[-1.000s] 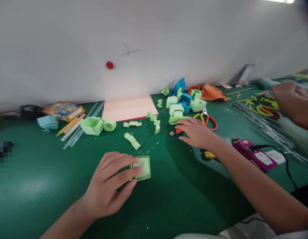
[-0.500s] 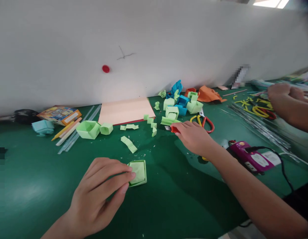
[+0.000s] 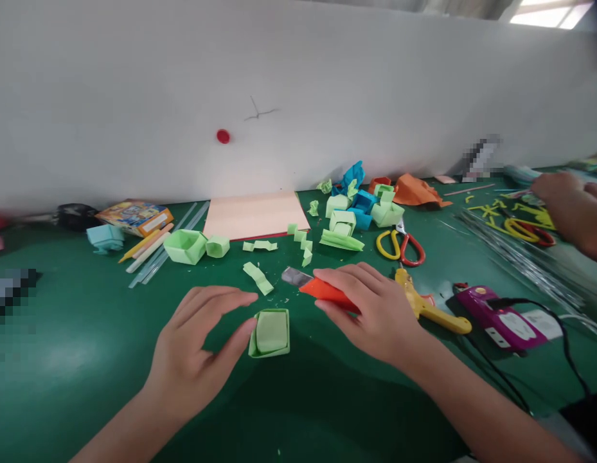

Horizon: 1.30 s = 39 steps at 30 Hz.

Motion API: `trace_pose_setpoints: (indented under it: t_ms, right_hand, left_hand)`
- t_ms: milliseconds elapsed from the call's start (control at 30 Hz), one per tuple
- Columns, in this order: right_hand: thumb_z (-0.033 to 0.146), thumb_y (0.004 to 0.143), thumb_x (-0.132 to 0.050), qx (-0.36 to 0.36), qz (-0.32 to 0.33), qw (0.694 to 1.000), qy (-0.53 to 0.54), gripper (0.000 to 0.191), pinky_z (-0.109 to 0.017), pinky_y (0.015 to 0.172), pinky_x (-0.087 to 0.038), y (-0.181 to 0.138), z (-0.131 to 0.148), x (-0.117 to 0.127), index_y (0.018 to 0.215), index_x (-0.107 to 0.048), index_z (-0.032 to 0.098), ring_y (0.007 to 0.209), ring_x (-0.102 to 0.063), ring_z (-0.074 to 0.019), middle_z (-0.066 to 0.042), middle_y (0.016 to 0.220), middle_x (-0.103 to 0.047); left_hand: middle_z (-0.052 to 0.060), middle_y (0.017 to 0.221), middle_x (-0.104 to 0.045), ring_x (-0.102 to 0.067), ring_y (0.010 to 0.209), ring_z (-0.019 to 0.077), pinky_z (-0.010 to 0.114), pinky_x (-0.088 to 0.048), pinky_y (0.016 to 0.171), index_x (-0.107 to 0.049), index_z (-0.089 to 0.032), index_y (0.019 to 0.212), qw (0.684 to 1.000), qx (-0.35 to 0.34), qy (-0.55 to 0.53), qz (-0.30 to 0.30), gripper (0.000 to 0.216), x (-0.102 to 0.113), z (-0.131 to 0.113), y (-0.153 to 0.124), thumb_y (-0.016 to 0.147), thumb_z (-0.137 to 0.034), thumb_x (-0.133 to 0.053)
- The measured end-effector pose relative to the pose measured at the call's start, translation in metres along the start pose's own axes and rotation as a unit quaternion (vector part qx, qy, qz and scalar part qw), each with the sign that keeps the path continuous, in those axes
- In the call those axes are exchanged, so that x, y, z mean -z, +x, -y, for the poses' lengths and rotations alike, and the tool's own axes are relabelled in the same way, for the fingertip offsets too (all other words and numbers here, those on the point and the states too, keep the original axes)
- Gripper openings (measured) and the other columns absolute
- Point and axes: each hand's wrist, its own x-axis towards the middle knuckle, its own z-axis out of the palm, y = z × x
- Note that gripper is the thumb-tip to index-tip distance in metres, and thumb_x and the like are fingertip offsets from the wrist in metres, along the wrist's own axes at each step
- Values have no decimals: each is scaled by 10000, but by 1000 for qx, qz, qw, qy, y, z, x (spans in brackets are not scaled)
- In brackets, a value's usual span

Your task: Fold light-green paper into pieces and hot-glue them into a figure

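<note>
Light green paper is forming a small square box, which is resting on the dark green table just in front of the person, its inner panel facing up. The left hand is hovering at the box's left side with thumb and fingers spread apart, gripping nothing; whether the thumb tip is touching the rim, I cannot tell. The right hand is holding an orange-handled cutter between thumb and fingers, and its metal blade is pointing left, above and to the right of the box. A loose green strip is lying between the box and a peach sheet, with tiny scraps scattering around it. Beyond the right hand, a folded green piece is lying near the red-and-yellow scissors. A yellow glue gun is resting beside the right hand, and a purple device is sitting farther right. On the left, an open green container is standing near some pale sticks. Another person's hand is reaching in at the far right.
</note>
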Motion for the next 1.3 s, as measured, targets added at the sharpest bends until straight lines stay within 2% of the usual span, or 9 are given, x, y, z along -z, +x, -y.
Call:
trace_pose_setpoints:
  t_ms: [200, 333, 500, 633, 767, 933, 1133, 1300]
  right_hand:
    - [283, 977, -645, 7, -33, 999, 31, 316, -357, 744, -563, 1, 13, -1, 1276, -619, 185, 879, -690, -234, -79, 1027, -770]
    - [267, 971, -644, -2, -42, 998, 45, 302, -357, 718, -571, -1, 15, -2, 1265, -628, 200, 861, -697, -232, -80, 1011, -772]
    - [252, 963, -649, -16, -62, 998, 26, 285, -368, 704, -571, -2, 15, -5, 1243, -642, 196, 844, -703, -235, -83, 995, -778]
    - [232, 963, -648, -9, -57, 998, 3, 264, -358, 682, -555, -2, 17, -8, 1223, -646, 184, 824, -693, -231, -78, 988, -785]
    - [214, 954, -658, -9, -56, 998, 1, 265, -349, 664, -544, -4, 18, -13, 1215, -655, 167, 800, -686, -222, -71, 987, -790]
    - [216, 950, -664, -7, -61, 998, -16, 263, -341, 650, -537, -6, 18, -16, 1210, -668, 174, 799, -690, -217, -59, 973, -794]
    - [209, 947, -659, -6, -66, 997, -37, 261, -348, 639, -539, -6, 18, -17, 1205, -669, 174, 772, -688, -212, -58, 969, -797]
    - [198, 953, -646, -8, -70, 997, -37, 255, -346, 659, -547, -7, 19, -18, 1206, -667, 183, 788, -699, -212, -61, 974, -798]
  left_hand:
    - [22, 966, -674, -630, 833, 178, 285, -519, 681, -628, -253, 1120, 999, 35, 16, -3, 207, 0, -10, 24, 929, -328, -657]
    - [10, 880, -663, -610, 749, 159, 265, -487, 606, -639, -228, 1038, 1000, 13, 6, -3, 171, -6, -16, 39, 906, -326, -687]
    - [25, 920, -698, -653, 802, 170, 282, -523, 667, -648, -202, 1008, 1000, -15, -1, -8, 129, -14, -21, 49, 918, -292, -670]
    - [45, 900, -719, -680, 842, 208, 337, -543, 753, -667, -180, 923, 995, -70, 61, -25, 90, -18, -23, 55, 910, -269, -670]
    - [43, 853, -741, -688, 763, 220, 359, -531, 706, -684, -178, 847, 982, -128, 136, -26, 88, -21, -18, 57, 880, -259, -693]
    - [22, 810, -744, -678, 688, 192, 347, -504, 636, -706, -182, 851, 964, -178, 194, -48, 74, -24, -13, 56, 891, -239, -679]
    - [29, 768, -736, -671, 644, 196, 354, -458, 575, -713, -178, 900, 944, -206, 254, -54, 96, -26, -14, 55, 921, -258, -666]
    - [22, 787, -732, -674, 647, 190, 350, -423, 547, -705, -179, 997, 938, -236, 249, -58, 101, -27, -9, 54, 936, -252, -672]
